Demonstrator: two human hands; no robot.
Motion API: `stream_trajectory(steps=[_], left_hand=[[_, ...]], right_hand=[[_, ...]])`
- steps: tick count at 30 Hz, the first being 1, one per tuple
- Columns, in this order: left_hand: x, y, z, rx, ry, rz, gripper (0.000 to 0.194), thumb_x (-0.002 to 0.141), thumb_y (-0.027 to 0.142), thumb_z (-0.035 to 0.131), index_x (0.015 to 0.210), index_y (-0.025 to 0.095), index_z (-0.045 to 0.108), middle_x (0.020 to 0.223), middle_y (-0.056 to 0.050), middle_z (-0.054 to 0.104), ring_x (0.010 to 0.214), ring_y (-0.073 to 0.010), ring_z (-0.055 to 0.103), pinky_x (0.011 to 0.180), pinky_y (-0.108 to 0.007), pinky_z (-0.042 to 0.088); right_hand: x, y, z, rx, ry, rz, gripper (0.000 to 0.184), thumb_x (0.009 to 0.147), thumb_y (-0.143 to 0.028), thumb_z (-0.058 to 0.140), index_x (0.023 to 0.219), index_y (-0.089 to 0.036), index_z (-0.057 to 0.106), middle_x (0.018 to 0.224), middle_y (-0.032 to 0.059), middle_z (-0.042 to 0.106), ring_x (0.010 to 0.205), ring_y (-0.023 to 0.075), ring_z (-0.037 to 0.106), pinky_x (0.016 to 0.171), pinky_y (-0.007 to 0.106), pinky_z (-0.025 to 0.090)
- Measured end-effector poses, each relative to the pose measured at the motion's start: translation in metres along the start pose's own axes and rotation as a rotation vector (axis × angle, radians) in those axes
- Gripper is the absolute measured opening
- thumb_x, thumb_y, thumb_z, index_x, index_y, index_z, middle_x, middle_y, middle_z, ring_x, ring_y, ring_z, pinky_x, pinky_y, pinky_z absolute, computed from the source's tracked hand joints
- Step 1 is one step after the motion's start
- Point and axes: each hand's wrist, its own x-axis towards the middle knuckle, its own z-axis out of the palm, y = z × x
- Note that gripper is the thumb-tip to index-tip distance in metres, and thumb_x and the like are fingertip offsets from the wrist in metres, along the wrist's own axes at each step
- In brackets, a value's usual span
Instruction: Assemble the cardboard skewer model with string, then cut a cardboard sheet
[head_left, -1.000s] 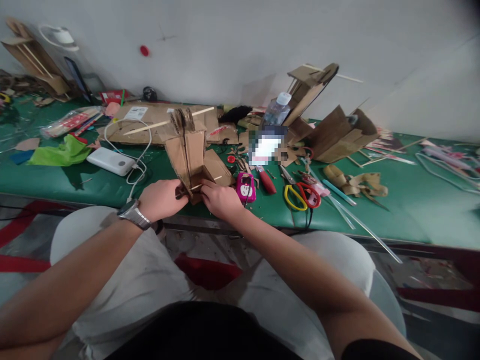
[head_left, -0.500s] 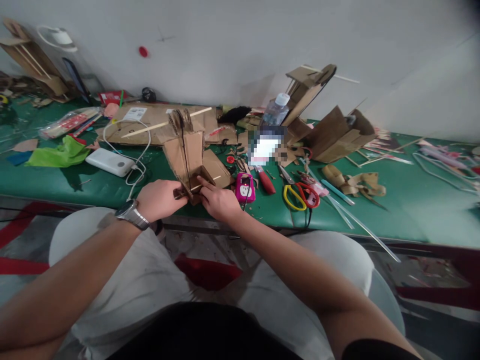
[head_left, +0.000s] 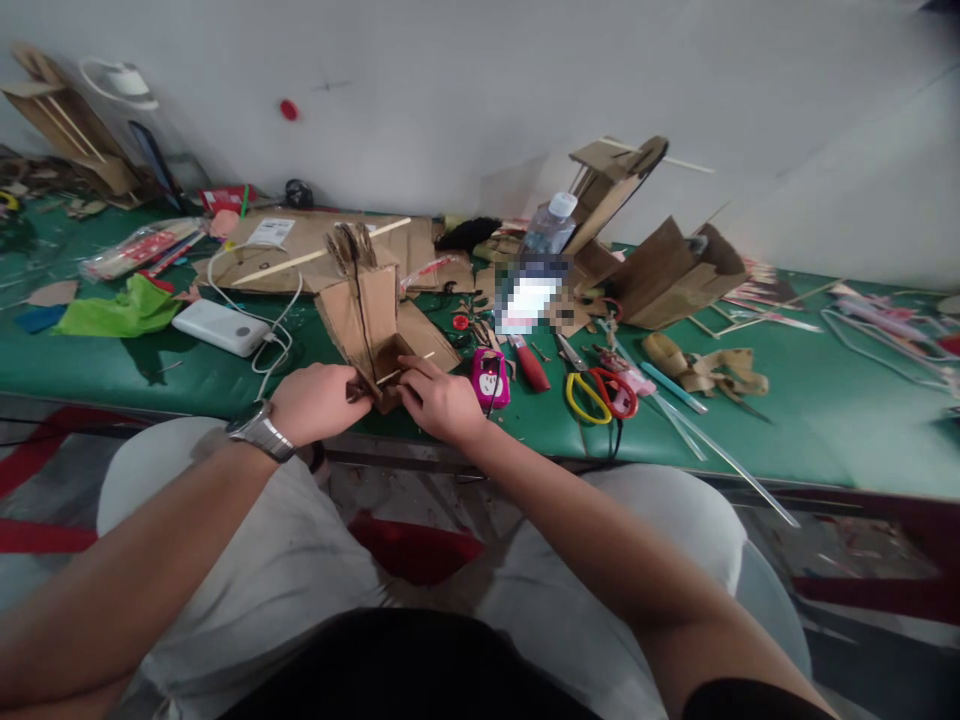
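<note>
A brown cardboard model (head_left: 367, 305) stands at the table's near edge, with a tall slotted back and an open box at its foot. My left hand (head_left: 319, 402) is closed on the left wall of that box. My right hand (head_left: 442, 400) has its fingers bent over the box's right wall and gripping there; the fingertips are partly hidden. A thin wooden stick (head_left: 390, 377) crosses the box and passes by my right fingers. Another, longer stick (head_left: 300, 263) lies across the top of the model's back.
Right of my hands lie a pink socket block (head_left: 490, 379), a red-handled tool (head_left: 533, 366) and scissors (head_left: 589, 397). On the left is a white power bank (head_left: 220, 326) with its cable. Behind stand a plastic bottle (head_left: 551, 228) and a cardboard box (head_left: 675, 270).
The cardboard model has tipped slightly to the left, its long stick shifting with it. My right fingers have drawn back a little from inside the box.
</note>
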Motion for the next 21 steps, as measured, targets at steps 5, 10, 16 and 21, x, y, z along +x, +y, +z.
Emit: stream_trajectory(steps=[5,10,16,21], left_hand=[[0.002,-0.013,-0.003,-0.028,-0.082,0.024,0.031,0.083,0.056,0.066,0.09,0.027,0.076,0.094,-0.005,0.082,0.09,-0.0288,0.076,0.064,-0.031,0.044],[0.003,-0.018,-0.003,0.029,-0.098,0.059,0.039,0.093,0.054,0.056,0.073,0.025,0.073,0.081,-0.007,0.08,0.083,-0.0292,0.076,0.063,-0.034,0.041],[0.004,-0.015,0.002,-0.001,-0.057,0.105,0.035,0.096,0.047,0.055,0.077,0.025,0.074,0.088,-0.007,0.082,0.086,-0.0291,0.076,0.062,-0.034,0.039],[0.006,-0.017,0.003,-0.076,-0.09,0.129,0.03,0.097,0.04,0.055,0.077,0.025,0.071,0.087,-0.004,0.082,0.084,-0.0256,0.076,0.065,-0.032,0.041]], right_hand=[[0.001,0.0,-0.002,0.044,-0.007,0.021,0.035,0.111,-0.036,0.042,0.12,-0.02,0.071,0.153,0.0102,0.061,0.122,0.0197,0.07,0.082,0.027,0.055],[0.001,-0.001,0.001,0.024,-0.069,-0.058,0.032,0.11,-0.033,0.043,0.124,-0.021,0.07,0.159,0.0053,0.057,0.124,0.0214,0.069,0.081,0.03,0.057],[0.002,-0.001,0.006,-0.005,-0.126,-0.221,0.033,0.11,-0.029,0.043,0.128,-0.019,0.069,0.161,0.0087,0.054,0.131,0.0207,0.065,0.089,0.03,0.057],[0.001,-0.002,0.004,-0.034,-0.132,-0.216,0.034,0.11,-0.03,0.042,0.127,-0.019,0.07,0.162,0.0065,0.054,0.126,0.0213,0.068,0.083,0.03,0.056]])
